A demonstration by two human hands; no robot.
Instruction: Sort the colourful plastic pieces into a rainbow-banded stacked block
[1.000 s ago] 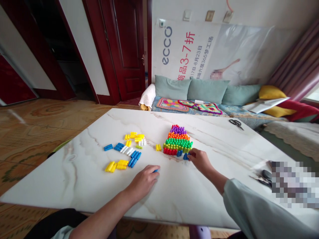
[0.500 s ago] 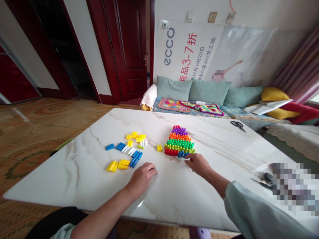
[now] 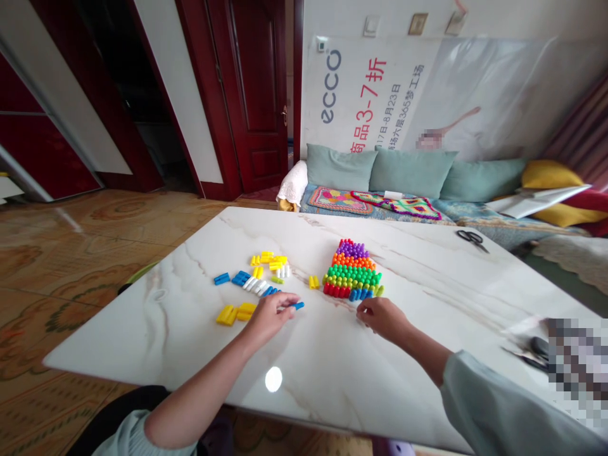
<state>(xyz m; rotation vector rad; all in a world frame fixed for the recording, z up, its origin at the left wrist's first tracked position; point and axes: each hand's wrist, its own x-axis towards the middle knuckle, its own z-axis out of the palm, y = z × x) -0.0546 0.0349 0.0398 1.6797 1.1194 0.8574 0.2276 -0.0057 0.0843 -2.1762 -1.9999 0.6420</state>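
Observation:
My left hand (image 3: 273,315) is closed beside the loose pieces, with a small blue plastic peg (image 3: 297,305) poking out from its fingertips. Next to it, partly behind the fingers, lie white pegs (image 3: 255,286) and more blue pegs (image 3: 241,278). Two clusters of yellow pegs (image 3: 227,315) lie close to my left wrist. My right hand (image 3: 382,318) has its fingers curled together just in front of the colour-sorted block of upright pegs (image 3: 355,276). Blue pegs (image 3: 361,294) form part of its front row, beside red ones (image 3: 337,290). Whatever those right fingers pinch is hidden.
All this rests on a white marbled table (image 3: 313,361). A yellow pair of pegs (image 3: 314,282) lies between the loose pieces and the block. Black scissors (image 3: 470,237) are near the far right edge; another dark-handled pair (image 3: 536,351) lies nearer. Behind stands a cushioned sofa (image 3: 342,170).
My left hand has moved up toward the loose pegs and now grips a blue one. My right hand has drawn back slightly from the front row's blue pegs. The view has shifted a little.

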